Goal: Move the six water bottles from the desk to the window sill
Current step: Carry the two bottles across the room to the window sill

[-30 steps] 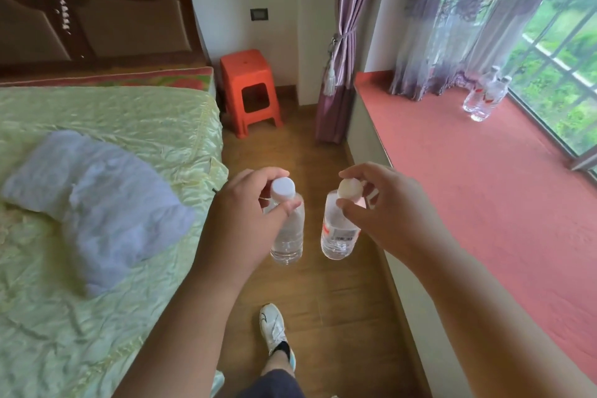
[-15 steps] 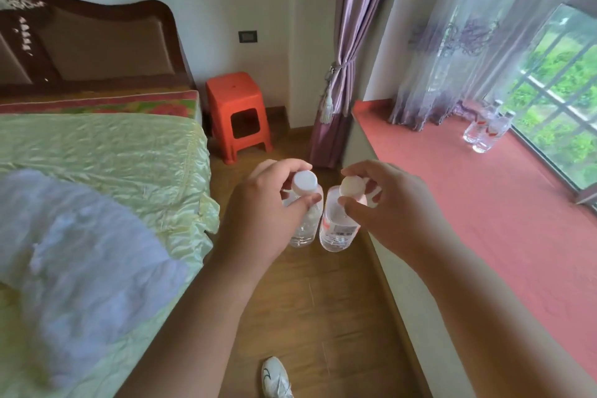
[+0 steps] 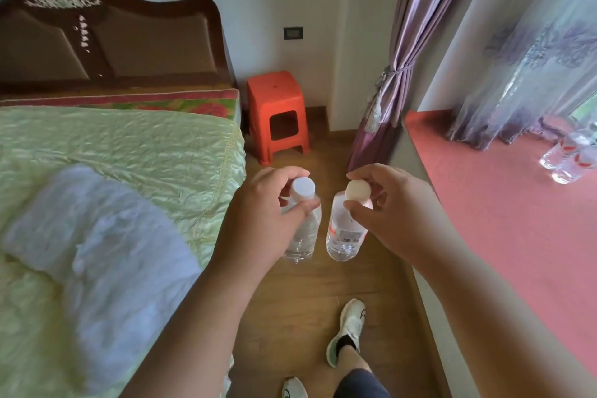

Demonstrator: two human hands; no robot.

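Water bottles hang by their necks, one pinched in each hand: left hand [image 3: 258, 213], right hand [image 3: 391, 213]. The window sill [image 3: 504, 236], already holding two bottles [image 3: 565, 161], has drawn closer alongside, so set-down looks near.

This is a bedroom in a home. A bed [image 3: 129, 152] with a green satin cover and a dark carved wooden headboard [image 3: 113, 42] fills the left side. An orange plastic stool [image 3: 277, 113] stands on the wooden floor [image 3: 307, 300] next to the bed. On the right, a purple curtain [image 3: 400, 52] is tied back near a wide red window sill [image 3: 500, 220].
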